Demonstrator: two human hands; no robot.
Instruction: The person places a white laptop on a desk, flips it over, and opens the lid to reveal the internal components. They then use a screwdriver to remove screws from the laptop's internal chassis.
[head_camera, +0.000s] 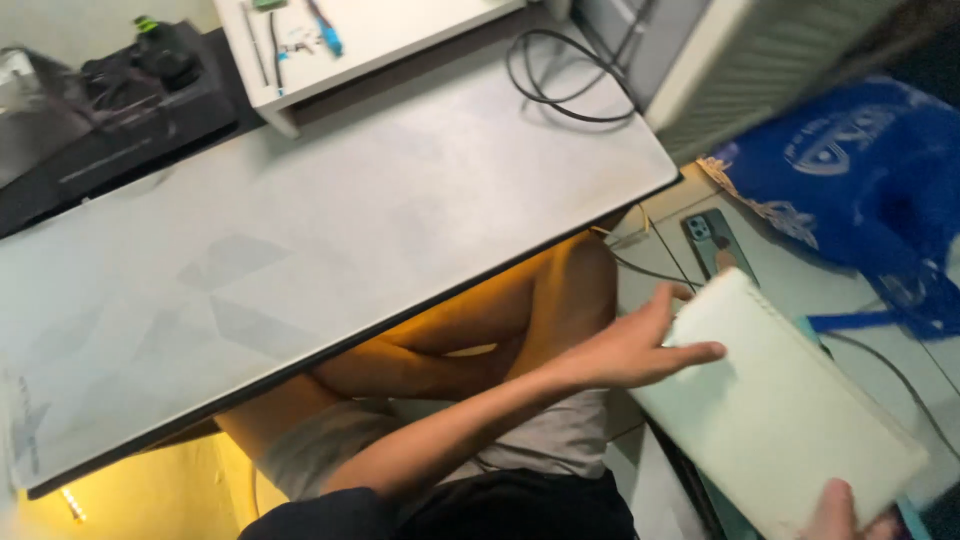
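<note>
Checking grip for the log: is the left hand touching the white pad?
Touching. The head view shows the left hand with fingers lying on the white pad's top edge.

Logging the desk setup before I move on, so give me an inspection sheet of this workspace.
Surface: grey desk top, bare in the middle.
Job's things: white flat board, held beside the desk.
Clutter: white shelf with small tools; black bag; phone on floor.
Hands: left hand grips board's top edge; right hand at its lower corner.
Cables: black loop on desk; thin cable on floor.
Surroundings: blue bag, white unit.
</note>
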